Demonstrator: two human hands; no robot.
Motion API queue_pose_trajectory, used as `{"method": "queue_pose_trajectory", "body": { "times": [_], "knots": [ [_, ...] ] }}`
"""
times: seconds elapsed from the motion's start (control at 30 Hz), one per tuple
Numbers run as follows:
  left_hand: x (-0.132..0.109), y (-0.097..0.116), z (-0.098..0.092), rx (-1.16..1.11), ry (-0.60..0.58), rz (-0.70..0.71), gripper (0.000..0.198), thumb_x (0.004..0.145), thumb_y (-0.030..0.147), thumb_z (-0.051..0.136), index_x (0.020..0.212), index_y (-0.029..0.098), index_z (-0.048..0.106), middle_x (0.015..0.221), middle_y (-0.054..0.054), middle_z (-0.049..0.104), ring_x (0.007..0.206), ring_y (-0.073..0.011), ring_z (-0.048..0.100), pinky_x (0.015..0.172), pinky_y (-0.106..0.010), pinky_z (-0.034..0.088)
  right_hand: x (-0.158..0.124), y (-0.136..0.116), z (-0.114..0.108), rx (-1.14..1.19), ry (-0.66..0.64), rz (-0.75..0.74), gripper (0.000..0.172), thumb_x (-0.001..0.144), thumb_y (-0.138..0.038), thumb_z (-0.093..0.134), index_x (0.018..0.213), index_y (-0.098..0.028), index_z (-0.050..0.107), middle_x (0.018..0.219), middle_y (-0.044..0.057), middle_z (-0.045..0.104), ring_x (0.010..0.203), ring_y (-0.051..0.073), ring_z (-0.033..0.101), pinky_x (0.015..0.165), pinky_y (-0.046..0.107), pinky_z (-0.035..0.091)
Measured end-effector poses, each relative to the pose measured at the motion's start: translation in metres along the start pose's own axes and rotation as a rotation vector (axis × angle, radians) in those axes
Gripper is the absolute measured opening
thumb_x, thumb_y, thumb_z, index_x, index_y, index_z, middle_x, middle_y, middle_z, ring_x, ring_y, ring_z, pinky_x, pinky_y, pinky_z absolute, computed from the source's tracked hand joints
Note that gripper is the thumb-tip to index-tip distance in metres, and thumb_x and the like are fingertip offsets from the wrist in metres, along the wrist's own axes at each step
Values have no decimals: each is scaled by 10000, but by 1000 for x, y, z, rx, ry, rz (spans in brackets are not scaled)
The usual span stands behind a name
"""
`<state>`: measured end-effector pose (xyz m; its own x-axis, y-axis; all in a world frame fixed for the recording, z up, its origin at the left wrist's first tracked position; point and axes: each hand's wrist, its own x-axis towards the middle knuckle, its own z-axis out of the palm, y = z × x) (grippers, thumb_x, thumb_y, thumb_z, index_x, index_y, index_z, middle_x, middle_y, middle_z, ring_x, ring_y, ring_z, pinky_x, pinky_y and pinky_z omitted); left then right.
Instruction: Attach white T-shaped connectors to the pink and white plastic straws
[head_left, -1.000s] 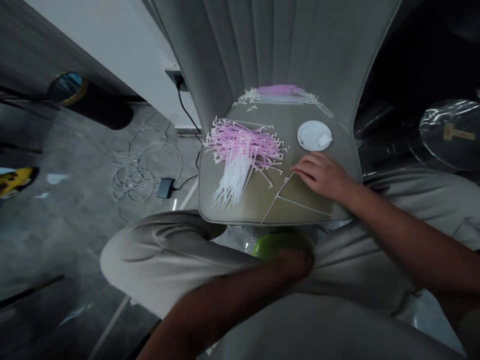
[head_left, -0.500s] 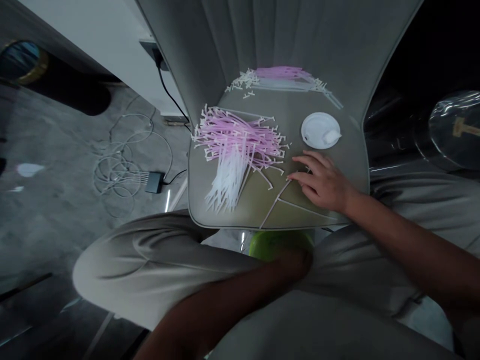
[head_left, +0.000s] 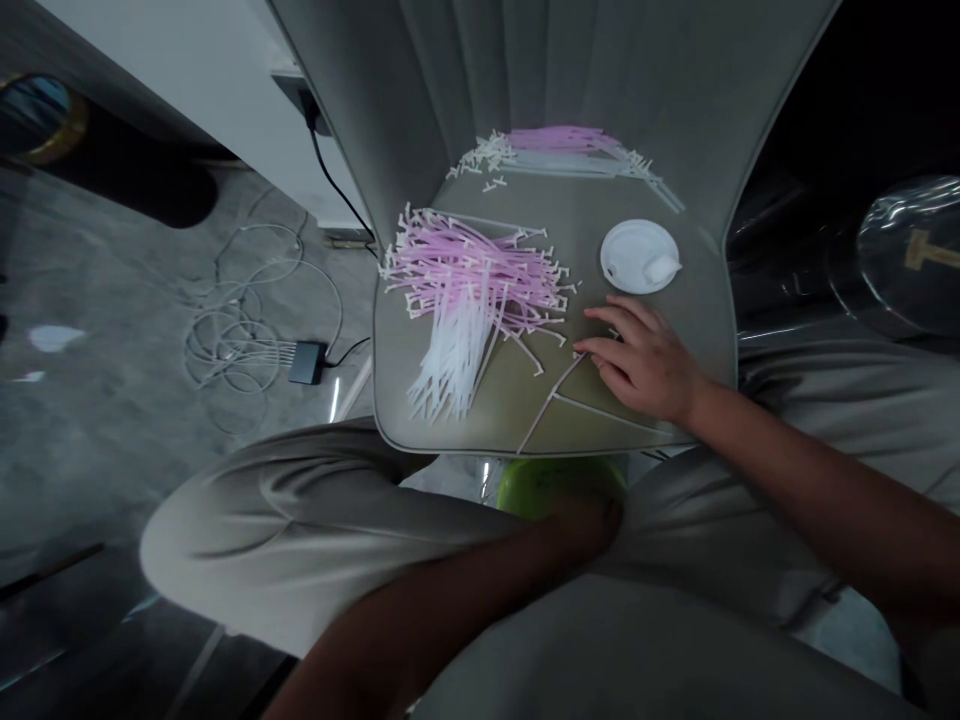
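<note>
My right hand (head_left: 641,362) rests low over the chair seat (head_left: 697,330), fingers stretched out and apart. Its fingertips are at the upper end of a thin stick assembly (head_left: 556,394), whose pieces branch at a small joint; whether they touch it I cannot tell. To its left lies a pile of pink sticks (head_left: 480,265) with white T-shaped ends, and white sticks (head_left: 454,350) fan out below them. My left hand (head_left: 592,522) hangs in shadow between my knees, near a green container (head_left: 525,485); its fingers are hidden.
A round white dish (head_left: 630,245) holding a small white lump stands on the seat. At the backrest lie more pink sticks (head_left: 559,138) and loose white connectors (head_left: 480,155). On the floor at left are coiled cables (head_left: 240,330) and a dark box (head_left: 307,362).
The whole view has shifted very slightly. Neither hand has clearly moved, and the sticks lie as before.
</note>
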<state>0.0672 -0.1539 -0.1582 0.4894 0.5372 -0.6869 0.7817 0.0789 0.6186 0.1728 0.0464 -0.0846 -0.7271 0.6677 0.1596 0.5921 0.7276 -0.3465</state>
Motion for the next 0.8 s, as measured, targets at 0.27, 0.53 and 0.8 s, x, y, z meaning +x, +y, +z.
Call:
{"method": "queue_pose_trajectory", "body": {
  "times": [0.27,0.53,0.8],
  "knots": [
    [0,0,-1,0,8,14,545,977,387,234,1104,140,704,1142,-141,714,1050,-286,675,949,-413,505,0,-2,-3,56,-23,-120,307,846,-140,545,1069,-255,722,1359,94,536,1353,337,399,1016,530,410],
    [0,-1,0,-1,6,17,565,982,395,215,1115,136,699,1168,-147,702,1086,-286,658,975,-414,485,1,0,-2,33,3,-89,318,839,-140,553,1092,-238,720,1340,99,550,1341,345,411,1033,541,407],
    [-1,0,-3,-4,-8,9,570,981,404,221,1133,134,698,1159,-148,706,1072,-291,666,945,-413,500,3,8,0,2,60,26,293,853,-148,541,1088,-194,710,1289,134,586,1289,355,449,1021,552,428]
  ]
}}
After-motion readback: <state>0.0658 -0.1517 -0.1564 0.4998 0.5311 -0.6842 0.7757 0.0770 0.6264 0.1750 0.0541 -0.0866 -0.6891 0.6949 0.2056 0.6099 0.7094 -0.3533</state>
